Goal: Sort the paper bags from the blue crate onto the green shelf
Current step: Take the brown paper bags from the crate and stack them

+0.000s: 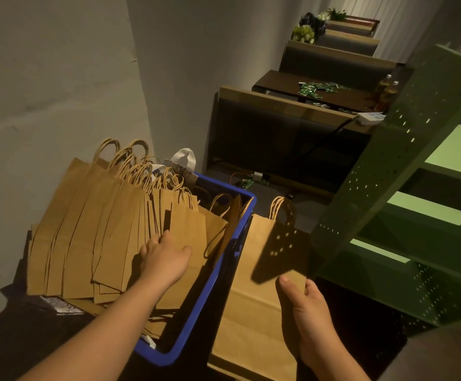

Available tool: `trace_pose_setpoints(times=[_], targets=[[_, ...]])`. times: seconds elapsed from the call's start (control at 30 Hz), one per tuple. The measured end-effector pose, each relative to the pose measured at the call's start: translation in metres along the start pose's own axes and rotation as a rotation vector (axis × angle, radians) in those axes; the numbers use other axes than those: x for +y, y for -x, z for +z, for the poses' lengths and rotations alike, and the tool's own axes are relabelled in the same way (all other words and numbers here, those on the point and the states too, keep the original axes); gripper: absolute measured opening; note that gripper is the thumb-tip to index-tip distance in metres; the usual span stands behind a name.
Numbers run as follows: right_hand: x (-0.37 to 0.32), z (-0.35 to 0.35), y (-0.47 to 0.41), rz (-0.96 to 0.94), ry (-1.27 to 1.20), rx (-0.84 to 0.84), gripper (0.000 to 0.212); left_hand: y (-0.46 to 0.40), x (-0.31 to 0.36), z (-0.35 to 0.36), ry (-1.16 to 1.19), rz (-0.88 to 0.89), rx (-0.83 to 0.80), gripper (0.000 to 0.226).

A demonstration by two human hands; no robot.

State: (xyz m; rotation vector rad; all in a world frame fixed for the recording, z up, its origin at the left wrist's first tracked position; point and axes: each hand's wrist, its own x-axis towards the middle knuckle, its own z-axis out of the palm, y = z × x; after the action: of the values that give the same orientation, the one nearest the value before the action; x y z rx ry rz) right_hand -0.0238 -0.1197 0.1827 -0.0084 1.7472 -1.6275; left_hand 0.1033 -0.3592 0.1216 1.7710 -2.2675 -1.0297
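A blue crate in the lower middle holds several flat brown paper bags with twisted handles, fanned out and leaning left against the wall. My left hand reaches into the crate and rests on one of the smaller bags, fingers slipped among the stack. My right hand grips the right edge of a large flat brown bag held just outside the crate's right side, thumb on its face. The green perforated shelf stands to the right, its lit boards bare.
A grey wall runs along the left. Dark wooden booth seats and a table with small green packets stand behind the crate. Cables and a small circuit board lie on the floor. Plants sit at the far end.
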Motion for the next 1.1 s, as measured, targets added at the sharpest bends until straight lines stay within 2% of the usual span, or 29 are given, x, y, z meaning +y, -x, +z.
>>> trace_pose_setpoints(times=[0.2,0.5,0.63,0.77,0.8,0.93,1.0,1.1], targets=[[0.002,-0.002,0.0,0.0,0.006,0.017,0.027,0.0,0.004,0.001,-0.123,0.061,0.002,0.085],[0.001,-0.001,-0.001,0.002,0.024,0.005,0.022,0.004,0.008,0.0,-0.108,0.079,0.017,0.078],[-0.002,-0.001,0.001,0.008,0.017,-0.006,0.023,0.011,0.012,0.005,0.054,0.172,0.103,0.076],[-0.003,0.0,0.003,0.005,0.001,-0.012,0.025,0.005,0.009,0.009,0.18,0.088,0.083,0.087],[-0.003,0.0,0.004,0.004,-0.001,-0.012,0.026,0.004,0.006,0.011,0.201,0.07,0.052,0.082],[-0.005,0.0,0.007,0.011,-0.025,-0.046,0.024,0.011,0.004,0.005,0.294,0.041,0.013,0.039],[-0.008,-0.001,0.009,-0.002,-0.041,-0.078,0.027,0.016,0.006,-0.007,0.303,0.067,0.031,0.041],[-0.015,0.0,0.012,-0.045,-0.048,-0.119,0.033,0.024,0.01,-0.029,0.293,0.113,0.069,0.055]])
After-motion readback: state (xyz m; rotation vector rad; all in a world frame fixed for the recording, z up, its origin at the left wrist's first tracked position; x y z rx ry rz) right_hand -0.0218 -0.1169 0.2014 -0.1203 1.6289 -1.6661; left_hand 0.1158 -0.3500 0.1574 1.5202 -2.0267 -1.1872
